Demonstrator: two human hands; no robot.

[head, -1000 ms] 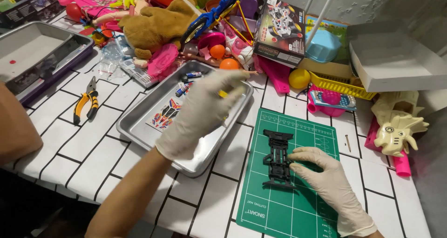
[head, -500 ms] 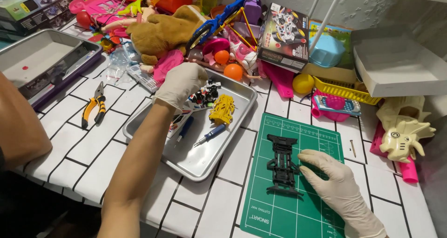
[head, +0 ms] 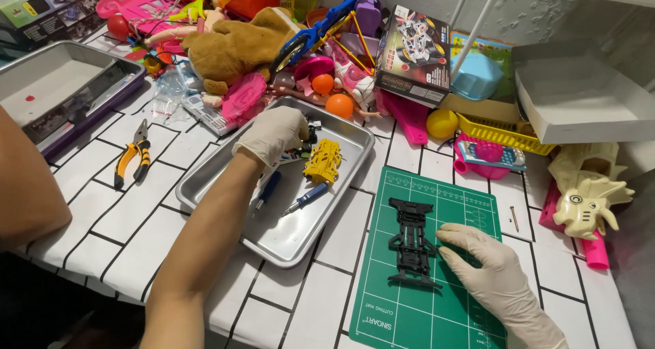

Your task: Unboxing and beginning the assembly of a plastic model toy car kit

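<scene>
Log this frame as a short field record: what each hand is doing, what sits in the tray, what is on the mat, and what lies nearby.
left hand: gloved, reaching into the metal tray, over small parts at its far end; grip hidden
right hand: gloved, flat on the green cutting mat, fingertips beside the black toy car chassis
tray contents: yellow plastic part, two blue-handled screwdrivers
nearby: orange-handled pliers on the white tiled table, left of the tray
background: toy pile with brown plush toy
</scene>
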